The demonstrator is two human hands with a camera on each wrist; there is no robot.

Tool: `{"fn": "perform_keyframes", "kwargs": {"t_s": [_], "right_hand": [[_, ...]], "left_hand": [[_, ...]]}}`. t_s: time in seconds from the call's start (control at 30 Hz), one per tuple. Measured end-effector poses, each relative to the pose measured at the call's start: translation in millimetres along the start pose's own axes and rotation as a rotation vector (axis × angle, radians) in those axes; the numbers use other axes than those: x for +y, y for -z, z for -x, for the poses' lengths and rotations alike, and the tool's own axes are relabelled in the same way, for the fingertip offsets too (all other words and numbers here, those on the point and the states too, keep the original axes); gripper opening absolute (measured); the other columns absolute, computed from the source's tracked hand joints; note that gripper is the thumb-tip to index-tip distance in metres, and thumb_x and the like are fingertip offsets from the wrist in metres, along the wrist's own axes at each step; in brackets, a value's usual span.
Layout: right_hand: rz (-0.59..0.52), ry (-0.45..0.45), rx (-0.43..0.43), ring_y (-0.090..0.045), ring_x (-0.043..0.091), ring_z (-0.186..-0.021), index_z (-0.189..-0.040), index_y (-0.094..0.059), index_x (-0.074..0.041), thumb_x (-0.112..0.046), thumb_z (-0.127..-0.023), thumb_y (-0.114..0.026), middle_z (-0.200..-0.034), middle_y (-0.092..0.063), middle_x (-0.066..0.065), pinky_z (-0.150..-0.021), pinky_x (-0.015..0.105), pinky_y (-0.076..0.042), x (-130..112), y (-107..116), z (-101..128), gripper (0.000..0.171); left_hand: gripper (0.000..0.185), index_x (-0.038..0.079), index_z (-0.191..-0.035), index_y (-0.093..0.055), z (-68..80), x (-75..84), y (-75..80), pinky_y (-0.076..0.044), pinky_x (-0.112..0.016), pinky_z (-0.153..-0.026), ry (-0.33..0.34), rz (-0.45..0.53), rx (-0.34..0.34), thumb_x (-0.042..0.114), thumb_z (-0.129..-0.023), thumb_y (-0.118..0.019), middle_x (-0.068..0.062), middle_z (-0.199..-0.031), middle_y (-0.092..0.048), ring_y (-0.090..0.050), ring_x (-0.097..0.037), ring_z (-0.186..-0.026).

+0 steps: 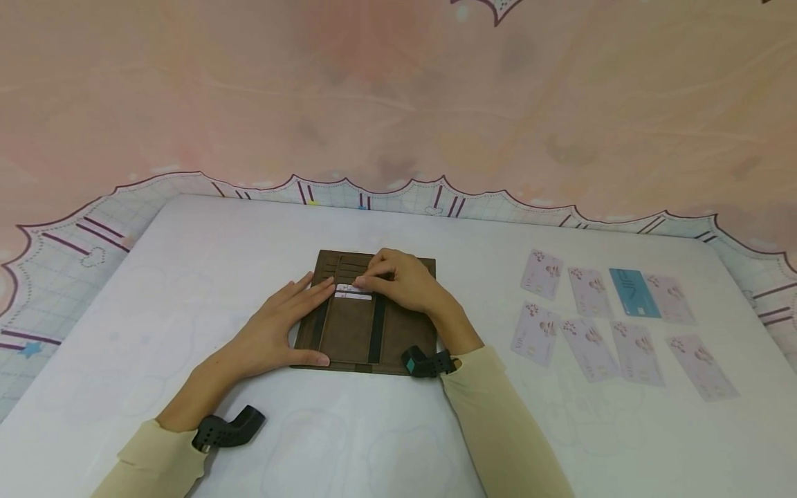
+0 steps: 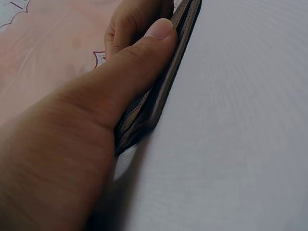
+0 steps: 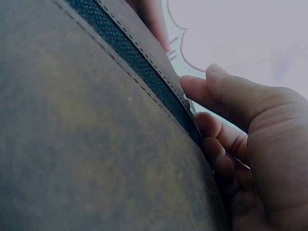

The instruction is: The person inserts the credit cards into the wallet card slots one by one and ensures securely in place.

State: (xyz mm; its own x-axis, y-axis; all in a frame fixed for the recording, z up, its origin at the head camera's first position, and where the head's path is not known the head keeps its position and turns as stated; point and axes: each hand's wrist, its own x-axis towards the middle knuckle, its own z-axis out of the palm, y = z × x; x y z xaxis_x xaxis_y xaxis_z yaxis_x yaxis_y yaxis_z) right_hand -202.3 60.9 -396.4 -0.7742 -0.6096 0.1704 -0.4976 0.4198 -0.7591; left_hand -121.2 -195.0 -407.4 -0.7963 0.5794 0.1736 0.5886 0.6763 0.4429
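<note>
A brown wallet [image 1: 349,328] lies spread out on the white table, with card slots and dark bands. Two white cards [image 1: 353,297] show as narrow strips in its slots. My left hand [image 1: 274,330] rests on the wallet's left side, fingers straight and thumb over the near edge. In the left wrist view, the left thumb [image 2: 149,48] presses on the wallet's edge [image 2: 168,79]. At the upper card's top edge, my right hand [image 1: 405,280] has thumb and forefinger together, pinching it. The right wrist view shows the other right fingers [image 3: 224,168] curled against the wallet; the card is mostly hidden.
Several pale pink patterned cards [image 1: 533,333] lie in two rough rows on the right of the table. One blue card [image 1: 634,292] sits among them, against a pink card [image 1: 670,299]. Behind the table hangs a peach cloth [image 1: 373,104] with a scalloped border.
</note>
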Motion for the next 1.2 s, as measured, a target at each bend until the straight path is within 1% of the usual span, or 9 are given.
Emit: {"fn": "perform_keyframes", "kwargs": {"t_s": [0.3, 0.43, 0.6, 0.67, 0.8, 0.9, 1.0, 1.1, 1.2], "right_hand": [[0.001, -0.001, -0.01, -0.052, 0.013, -0.087, -0.094, -0.078, -0.01, -0.026, -0.092, -0.066, -0.096, -0.058, -0.001, -0.074, 0.027, -0.045, -1.9, -0.3, -1.6, 0.02], [0.022, -0.02, -0.015, -0.055, 0.012, -0.089, -0.1, -0.077, -0.011, -0.026, -0.093, -0.064, -0.097, -0.061, -0.002, -0.077, 0.026, -0.046, -7.4, 0.1, -2.9, 0.021], [0.067, -0.061, 0.014, -0.058, 0.012, -0.097, -0.111, -0.073, -0.013, -0.025, -0.095, -0.061, -0.102, -0.066, -0.002, -0.088, 0.029, -0.047, -15.5, 9.6, -0.4, 0.023], [0.067, -0.068, 0.033, -0.059, 0.013, -0.101, -0.113, -0.072, -0.013, -0.025, -0.096, -0.061, -0.106, -0.067, -0.001, -0.092, 0.031, -0.047, -17.1, 18.4, 2.6, 0.024], [0.068, -0.056, 0.086, -0.06, 0.014, -0.101, -0.115, -0.071, -0.01, -0.023, -0.095, -0.061, -0.11, -0.067, 0.001, -0.088, 0.032, -0.051, -16.2, 43.9, 11.8, 0.025], [0.068, -0.08, 0.137, -0.06, 0.014, -0.099, -0.116, -0.07, -0.011, -0.025, -0.095, -0.062, -0.111, -0.067, 0.0, -0.083, 0.032, -0.052, -13.1, 67.7, 22.5, 0.027], [0.059, -0.112, 0.191, -0.06, 0.014, -0.101, -0.117, -0.069, -0.011, -0.027, -0.094, -0.063, -0.113, -0.067, 0.001, -0.084, 0.034, -0.052, -8.0, 90.4, 36.1, 0.029], [0.077, -0.16, 0.235, -0.058, 0.016, -0.105, -0.12, -0.067, -0.012, -0.03, -0.093, -0.064, -0.116, -0.066, 0.001, -0.087, 0.036, -0.051, 0.1, 108.2, 51.1, 0.033], [0.104, -0.236, 0.264, -0.057, 0.018, -0.109, -0.123, -0.065, -0.014, -0.034, -0.092, -0.064, -0.118, -0.065, 0.002, -0.091, 0.04, -0.049, 10.6, 122.0, 66.6, 0.037]], "left_hand": [[0.103, 0.012, -0.151, -0.03, 1.8, 0.4, 2.9, -0.01, -0.051, -0.114, 0.007, 0.003, -0.004, 0.056, -0.071, -0.077, -0.007, -0.154, -0.03, -0.012, -0.032, -0.144], [0.103, 0.013, -0.151, -0.03, 4.4, -0.3, 3.4, -0.011, -0.052, -0.114, 0.022, 0.003, -0.001, 0.056, -0.07, -0.077, -0.006, -0.154, -0.029, -0.012, -0.031, -0.144], [0.102, 0.014, -0.151, -0.03, 4.9, -0.2, 0.8, -0.011, -0.051, -0.114, 0.039, 0.024, -0.001, 0.059, -0.071, -0.076, -0.004, -0.155, -0.029, -0.012, -0.031, -0.144], [0.102, 0.014, -0.151, -0.03, 3.9, 0.4, -0.6, -0.01, -0.051, -0.115, 0.042, 0.028, -0.006, 0.06, -0.071, -0.075, -0.003, -0.155, -0.028, -0.011, -0.03, -0.144], [0.104, 0.015, -0.151, -0.03, 2.6, 1.0, -1.8, -0.009, -0.048, -0.115, 0.043, 0.017, -0.009, 0.062, -0.07, -0.074, -0.003, -0.155, -0.027, -0.01, -0.029, -0.144], [0.104, 0.014, -0.151, -0.03, 1.7, 1.3, -1.6, -0.009, -0.048, -0.115, 0.039, 0.011, -0.011, 0.062, -0.07, -0.074, -0.003, -0.155, -0.028, -0.01, -0.03, -0.144], [0.105, 0.014, -0.151, -0.03, 1.4, 1.4, -1.0, -0.008, -0.048, -0.115, 0.039, 0.013, -0.017, 0.061, -0.07, -0.075, -0.004, -0.155, -0.028, -0.01, -0.03, -0.144], [0.105, 0.014, -0.151, -0.03, 1.5, 1.4, -0.7, -0.009, -0.049, -0.115, 0.047, 0.016, -0.021, 0.061, -0.069, -0.075, -0.004, -0.155, -0.027, -0.01, -0.03, -0.144], [0.106, 0.015, -0.152, -0.029, 1.7, 1.2, -0.5, -0.009, -0.05, -0.115, 0.053, 0.016, -0.025, 0.062, -0.069, -0.075, -0.003, -0.156, -0.027, -0.01, -0.029, -0.145]]}}
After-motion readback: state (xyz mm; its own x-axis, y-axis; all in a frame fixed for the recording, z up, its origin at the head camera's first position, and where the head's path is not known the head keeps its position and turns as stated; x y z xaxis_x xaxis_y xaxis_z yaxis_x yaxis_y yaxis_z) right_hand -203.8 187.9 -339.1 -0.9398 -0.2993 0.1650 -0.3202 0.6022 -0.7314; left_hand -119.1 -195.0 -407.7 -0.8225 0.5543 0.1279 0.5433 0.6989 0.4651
